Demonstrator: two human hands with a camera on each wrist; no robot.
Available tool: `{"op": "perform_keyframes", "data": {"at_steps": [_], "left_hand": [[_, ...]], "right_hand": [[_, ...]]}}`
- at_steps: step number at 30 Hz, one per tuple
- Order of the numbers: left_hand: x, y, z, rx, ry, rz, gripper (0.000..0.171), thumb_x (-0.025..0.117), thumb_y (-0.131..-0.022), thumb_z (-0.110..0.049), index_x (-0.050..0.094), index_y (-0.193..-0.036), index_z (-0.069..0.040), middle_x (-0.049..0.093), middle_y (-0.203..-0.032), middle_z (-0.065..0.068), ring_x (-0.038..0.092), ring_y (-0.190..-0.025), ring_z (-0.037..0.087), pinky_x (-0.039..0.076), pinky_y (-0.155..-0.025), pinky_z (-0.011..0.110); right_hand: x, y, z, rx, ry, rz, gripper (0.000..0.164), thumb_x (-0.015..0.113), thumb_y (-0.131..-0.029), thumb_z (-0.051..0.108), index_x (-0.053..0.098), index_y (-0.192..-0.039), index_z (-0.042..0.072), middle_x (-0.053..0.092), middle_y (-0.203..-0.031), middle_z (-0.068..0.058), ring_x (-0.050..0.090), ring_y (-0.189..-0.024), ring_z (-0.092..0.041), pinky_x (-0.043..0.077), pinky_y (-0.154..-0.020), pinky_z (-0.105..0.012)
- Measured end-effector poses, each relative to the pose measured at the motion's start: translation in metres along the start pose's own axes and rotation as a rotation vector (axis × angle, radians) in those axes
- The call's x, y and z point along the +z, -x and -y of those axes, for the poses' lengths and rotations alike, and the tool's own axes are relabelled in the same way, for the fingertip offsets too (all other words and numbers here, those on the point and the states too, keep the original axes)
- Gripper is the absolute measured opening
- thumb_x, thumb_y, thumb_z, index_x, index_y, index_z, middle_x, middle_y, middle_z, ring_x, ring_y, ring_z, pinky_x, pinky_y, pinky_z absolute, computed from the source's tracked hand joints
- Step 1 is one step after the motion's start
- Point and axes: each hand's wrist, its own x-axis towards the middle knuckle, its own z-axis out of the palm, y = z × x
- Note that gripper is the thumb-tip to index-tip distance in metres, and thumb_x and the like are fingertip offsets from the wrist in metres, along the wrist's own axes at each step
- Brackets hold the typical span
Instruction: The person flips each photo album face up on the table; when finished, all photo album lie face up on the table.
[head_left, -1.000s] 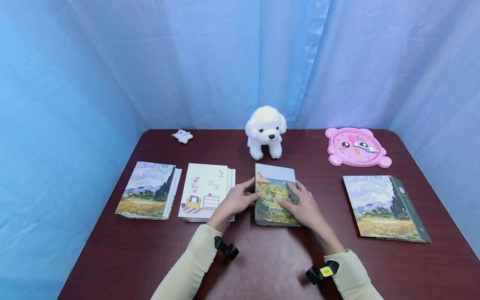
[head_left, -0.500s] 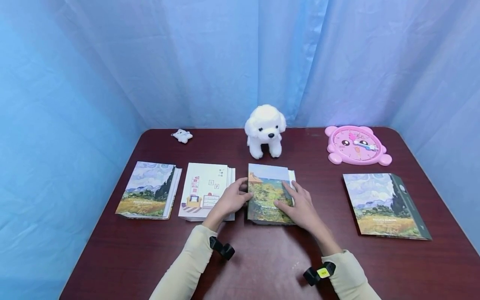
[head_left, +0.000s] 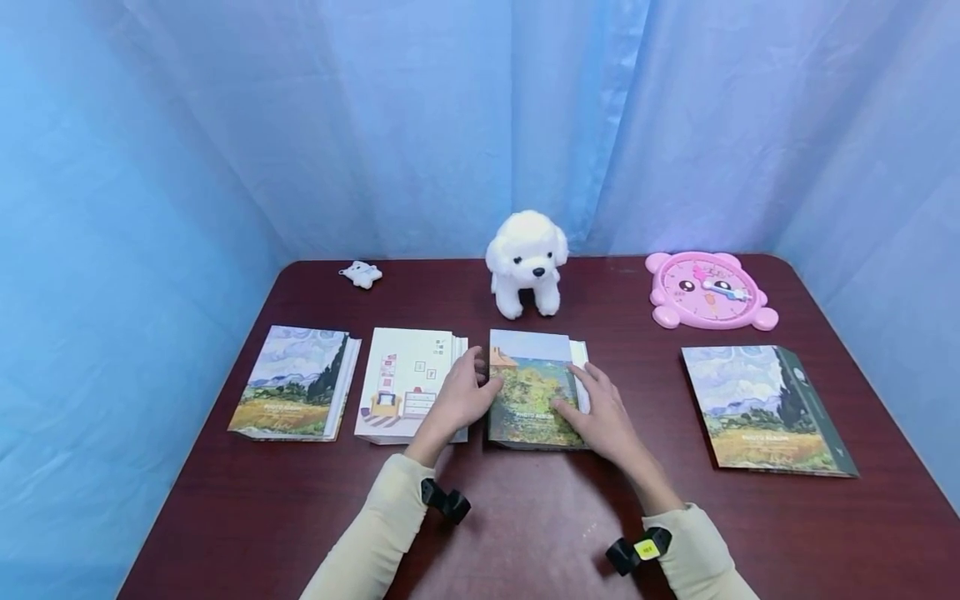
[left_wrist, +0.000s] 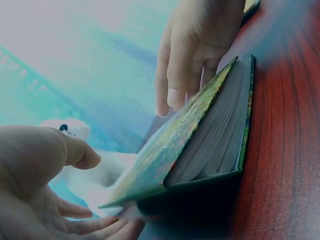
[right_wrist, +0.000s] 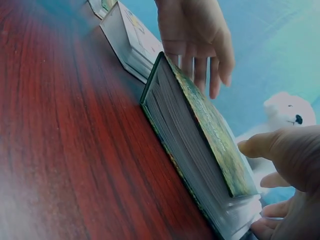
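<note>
A thick photo album (head_left: 528,392) with a painted seaside landscape lies on the table, its white page edges showing past the cover on the right. My left hand (head_left: 461,396) is at its left side, in the gap beside the white album (head_left: 408,379), fingers relaxed. In the left wrist view, its thumb stands away from the cover and its fingers are by the spine. At the opposite side is my right hand (head_left: 606,417), thumb over the cover's edge and loosely spread fingers at the page edges. The right wrist view shows the pages (right_wrist: 185,135) fanned slightly between the covers.
A wheat-field photo album (head_left: 292,383) lies far left, and a similar cover or album (head_left: 765,408) lies at the right. Along the back are a small white bear charm (head_left: 362,274), a white plush dog (head_left: 527,265) and a pink toy clock (head_left: 708,290). Blue curtains hang behind.
The seaside album has slid left between both hands, closer to the white album, and its page edges have come into view. The left hand's fingers have since loosened away from its spine.
</note>
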Motion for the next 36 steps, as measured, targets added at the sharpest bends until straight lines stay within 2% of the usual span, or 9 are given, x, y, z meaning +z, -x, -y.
{"op": "perform_keyframes", "data": {"at_steps": [5,7,9,13,21,26,30,36], "left_hand": [[0.0,0.005,-0.011,0.108,-0.087,-0.152,0.063,0.053,-0.096,-0.031,0.031,-0.148,-0.003,0.044,-0.136,0.018,0.045,-0.124,0.032,0.041,-0.1,0.048],[0.001,0.006,-0.016,0.163,-0.061,-0.193,0.061,0.054,-0.096,-0.031,0.034,-0.146,-0.003,0.044,-0.134,0.017,0.045,-0.122,0.032,0.043,-0.098,0.045],[0.005,0.007,-0.022,0.207,0.0,-0.203,0.059,0.054,-0.096,-0.03,0.036,-0.145,-0.004,0.044,-0.133,0.016,0.049,-0.118,0.031,0.046,-0.096,0.041],[0.017,0.007,-0.034,0.231,0.126,-0.156,0.055,0.055,-0.096,-0.03,0.039,-0.143,-0.007,0.045,-0.132,0.012,0.055,-0.113,0.029,0.05,-0.091,0.036],[0.058,0.004,-0.056,0.213,0.209,-0.014,0.056,0.055,-0.096,-0.034,0.038,-0.144,-0.01,0.049,-0.134,0.01,0.054,-0.117,0.023,0.05,-0.093,0.03],[0.085,0.001,-0.068,0.232,0.246,0.056,0.058,0.056,-0.095,-0.037,0.038,-0.144,-0.011,0.05,-0.132,0.009,0.056,-0.116,0.024,0.05,-0.09,0.026],[0.108,-0.003,-0.078,0.219,0.243,0.085,0.056,0.058,-0.094,-0.038,0.041,-0.142,-0.015,0.054,-0.129,0.006,0.059,-0.113,0.02,0.049,-0.088,0.022],[0.145,-0.004,-0.093,0.169,0.252,0.137,0.061,0.065,-0.09,-0.036,0.042,-0.142,-0.013,0.057,-0.126,0.002,0.061,-0.106,0.011,0.048,-0.087,0.018]], "right_hand": [[-0.008,0.003,-0.002,-0.008,-0.037,-0.042,0.063,0.065,-0.09,0.032,0.043,-0.143,0.004,0.028,-0.15,-0.026,0.027,-0.137,-0.046,0.025,-0.108,-0.063],[-0.015,0.005,-0.003,-0.004,-0.034,-0.055,0.062,0.064,-0.091,0.031,0.043,-0.142,0.003,0.028,-0.15,-0.027,0.027,-0.137,-0.046,0.025,-0.108,-0.063],[-0.022,0.007,-0.006,0.0,-0.023,-0.068,0.06,0.063,-0.092,0.03,0.043,-0.142,0.002,0.028,-0.15,-0.027,0.027,-0.137,-0.046,0.024,-0.108,-0.062],[-0.04,0.011,-0.014,0.004,-0.004,-0.105,0.06,0.063,-0.092,0.03,0.044,-0.141,0.002,0.027,-0.15,-0.028,0.026,-0.137,-0.047,0.022,-0.108,-0.063],[-0.082,0.026,-0.038,0.006,-0.005,-0.229,0.058,0.063,-0.092,0.027,0.044,-0.139,-0.002,0.028,-0.147,-0.032,0.03,-0.132,-0.051,0.026,-0.104,-0.065],[-0.112,0.036,-0.055,0.067,0.056,-0.276,0.06,0.06,-0.094,0.03,0.041,-0.142,-0.001,0.026,-0.147,-0.033,0.039,-0.122,-0.055,0.031,-0.096,-0.068],[-0.133,0.047,-0.072,0.13,0.114,-0.293,0.063,0.056,-0.096,0.033,0.035,-0.145,0.0,0.022,-0.149,-0.033,0.033,-0.125,-0.056,0.029,-0.094,-0.071],[-0.158,0.064,-0.096,0.203,0.144,-0.294,0.068,0.052,-0.098,0.034,0.025,-0.15,0.0,0.011,-0.153,-0.033,0.014,-0.138,-0.054,0.018,-0.1,-0.074]]}}
